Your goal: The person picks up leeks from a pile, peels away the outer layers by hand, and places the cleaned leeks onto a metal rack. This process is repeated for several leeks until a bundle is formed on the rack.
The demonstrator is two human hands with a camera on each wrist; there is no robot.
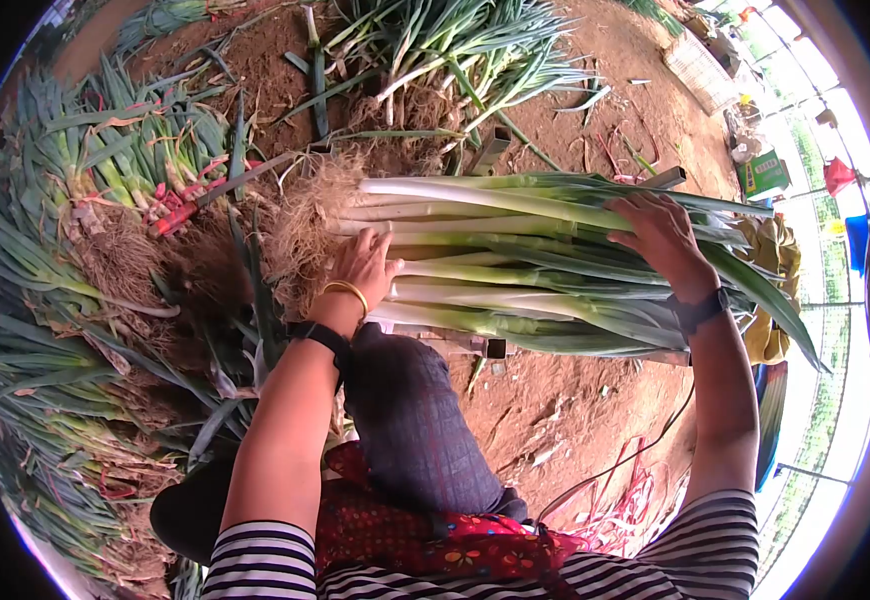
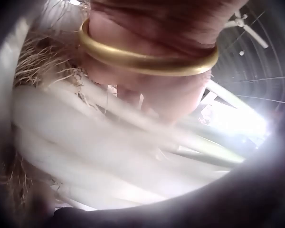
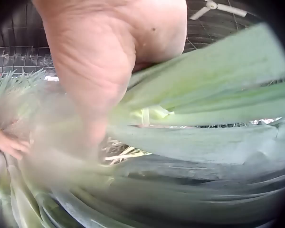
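A row of long leeks [image 1: 515, 270] lies side by side, white stalks and shaggy roots [image 1: 305, 225] to the left, green leaves to the right. My left hand [image 1: 363, 268], with a gold bangle at its wrist, rests on the white stalks close to the roots, its fingers spread. In the left wrist view the pale stalks [image 2: 85, 137] pass beneath it. Over at the leafy end, my right hand [image 1: 661, 238] grips the leaves of the leek along the far edge. The right wrist view shows its thumb in front of a broad leaf [image 3: 218, 71], the other fingers hidden behind.
Heaped leeks [image 1: 65, 330] cover the ground on the left, some with red ties [image 1: 170, 215]. Another pile [image 1: 455, 50] lies beyond the row. Metal bar ends [image 1: 495, 348] stick out under the leeks. Pink strips [image 1: 625, 510] and a green box [image 1: 763, 176] lie to the right.
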